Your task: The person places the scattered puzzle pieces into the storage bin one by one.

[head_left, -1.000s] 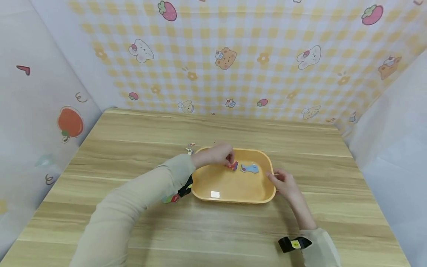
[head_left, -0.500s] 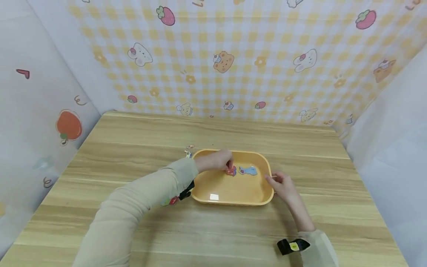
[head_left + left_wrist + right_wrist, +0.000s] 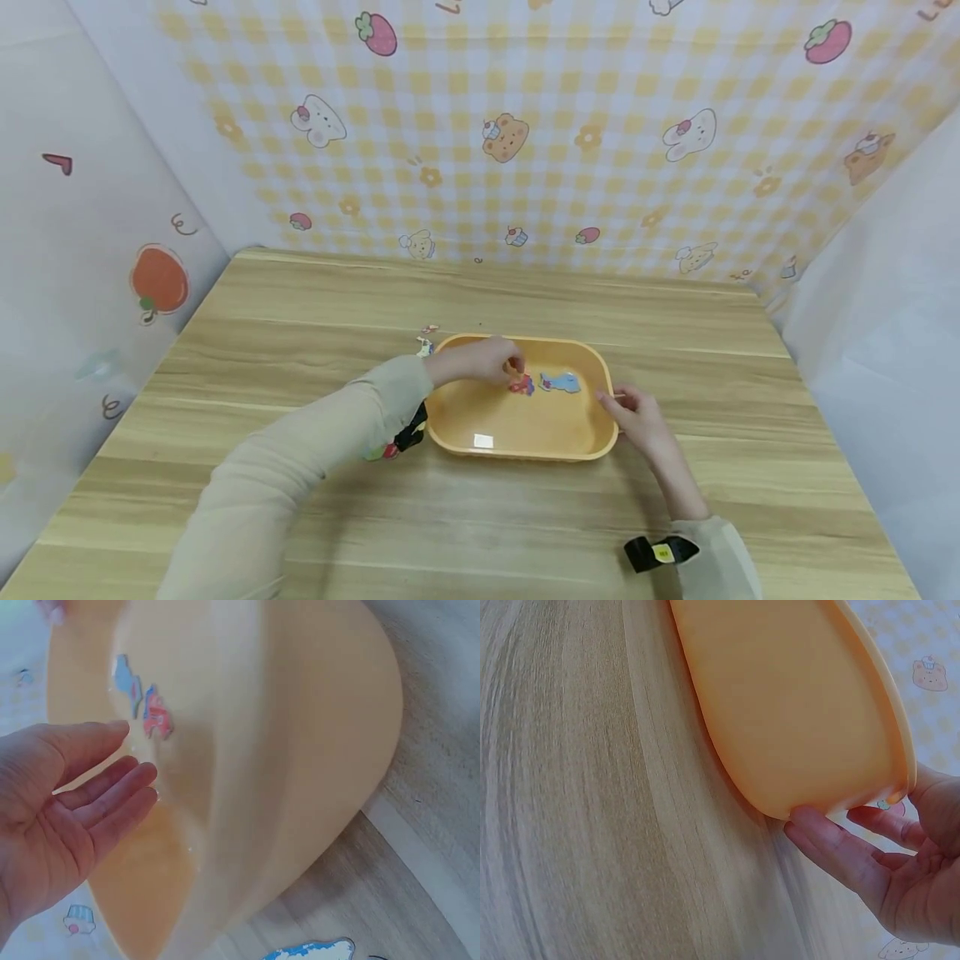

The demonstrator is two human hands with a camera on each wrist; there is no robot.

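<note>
A shallow yellow-orange tray (image 3: pixel 517 433) with rounded corners is on the wooden table. Two flat, cut-out pieces lie inside it, a blue one (image 3: pixel 560 382) and, to its left, a red one (image 3: pixel 522 384) with some purple-blue. My left hand (image 3: pixel 491 360) hovers over the tray beside the red piece; in the left wrist view its thumb and fingers (image 3: pixel 124 796) are apart with nothing between them. At the tray's right end my right hand (image 3: pixel 637 417) grips the wall, thumb over the rim and fingers outside and below, as the right wrist view shows.
Left of the tray lie more flat pieces: a small white-and-blue one (image 3: pixel 425 346), a tiny one (image 3: pixel 430 328) behind it, and a red-and-green one (image 3: pixel 381 452) partly behind my left sleeve. A yellow-checked cloth (image 3: pixel 480 167) hangs behind the table (image 3: pixel 480 533).
The left fingers, earlier pinching the red piece, have let go of it and drawn slightly left. The red piece now rests on the tray floor. The right hand keeps its grip.
</note>
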